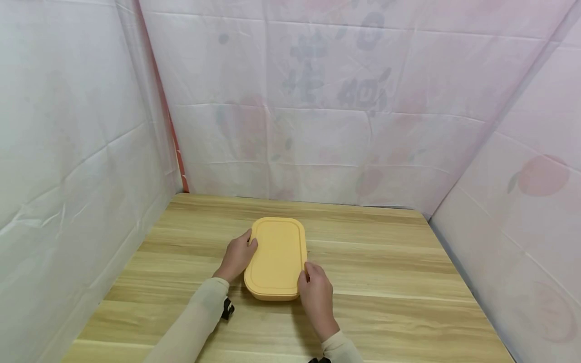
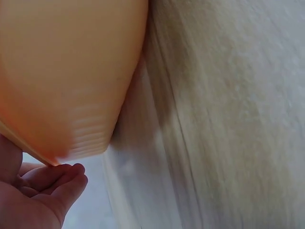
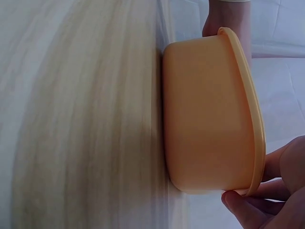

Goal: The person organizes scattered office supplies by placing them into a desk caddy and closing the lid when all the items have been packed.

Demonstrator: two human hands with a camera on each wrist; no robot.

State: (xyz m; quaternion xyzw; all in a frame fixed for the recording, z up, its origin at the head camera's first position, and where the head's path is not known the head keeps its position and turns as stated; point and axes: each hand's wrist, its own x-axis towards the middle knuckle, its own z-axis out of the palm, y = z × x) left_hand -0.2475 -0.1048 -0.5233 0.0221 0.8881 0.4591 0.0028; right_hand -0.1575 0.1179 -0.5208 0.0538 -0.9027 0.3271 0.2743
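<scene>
A yellow rectangular lunch box (image 1: 277, 258) with rounded corners and a fitted lid stands on the wooden table, its long side running away from me. My left hand (image 1: 236, 258) holds the rim on the left long side, thumb on top of the lid's edge. Nearer the front, my right hand (image 1: 316, 292) pinches the rim on the right side. In the right wrist view the fingers (image 3: 238, 202) reach under the projecting rim, and the base lies along the table. Ridges show on the box wall in the left wrist view. The lid covers whatever is inside.
The wood-grain table (image 1: 386, 272) spreads out on both sides of the box. A pale printed sheet (image 1: 317, 101) hangs behind the far edge, with more sheeting (image 1: 68, 151) on the left and right. Dark wrist straps (image 1: 228, 308) sit at both cuffs.
</scene>
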